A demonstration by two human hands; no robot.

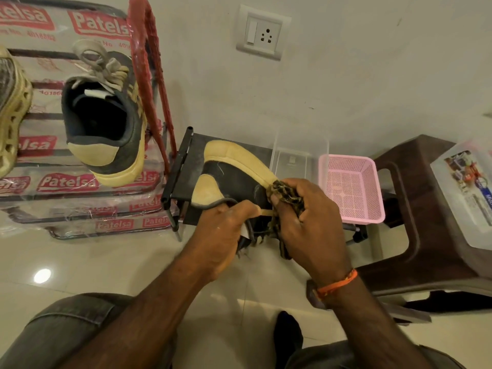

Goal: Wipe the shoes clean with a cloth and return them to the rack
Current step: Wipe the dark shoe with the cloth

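A dark grey sneaker (234,174) with a cream sole and heel patch is held sole-up in front of me. My left hand (221,233) grips it at the opening, fingers curled round the collar. My right hand (306,219) clutches a bunched dark-and-yellow patterned cloth (286,194) and presses it against the cream sole edge. Its matching sneaker (106,115) rests on the plastic-wrapped shoe rack (149,65) at the left, heel toward me, laces loose.
A yellowish mesh shoe (12,115) sits at the rack's far left. Behind the held sneaker are a small black metal stand (183,166), a clear box (300,153) and a pink basket (351,187). At the right, a brown plastic stool (415,198) carries a lidded container (466,187). A wall socket (262,31) is above.
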